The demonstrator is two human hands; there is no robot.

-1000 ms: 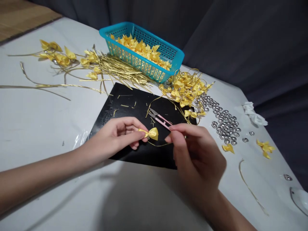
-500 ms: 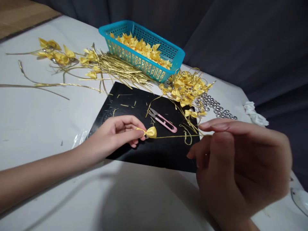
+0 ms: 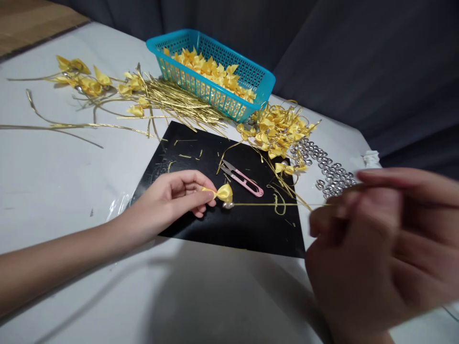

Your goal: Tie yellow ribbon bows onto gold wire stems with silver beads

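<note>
The right hand [image 3: 380, 248] is closest to the camera, big and blurry. Its finger and thumb pinch the end of a thin gold wire [image 3: 272, 204]. The wire runs in a straight, tight line to the left, just above a flat black card [image 3: 201, 229].

At the other end of the wire, the left hand [image 3: 172, 198] pinches a small yellow satin ribbon bow [image 3: 224, 193] between its thumb and fingertips. The bow is above the middle of the black card. A tiny shiny silver bead [image 3: 227, 205] sits on the wire, right under the bow.

The black card lies on a white table [image 3: 53, 177]. Little cut bits of gold wire are scattered on the card. A small pair of pink thread snips [image 3: 242, 179] lies on the card, just behind the bow.

To the right of the card there is a bunch of shiny silver beads [image 3: 328, 167] on the table. Behind the snips is a heap of yellow bows with gold wires [image 3: 278, 129]. To the left of that lies a bundle of straight gold wires [image 3: 168, 102], with more bows on long wires near it.

Farthest back stands a blue plastic basket [image 3: 267, 83] full of yellow bows. Dark grey cloth hangs behind the table.
</note>
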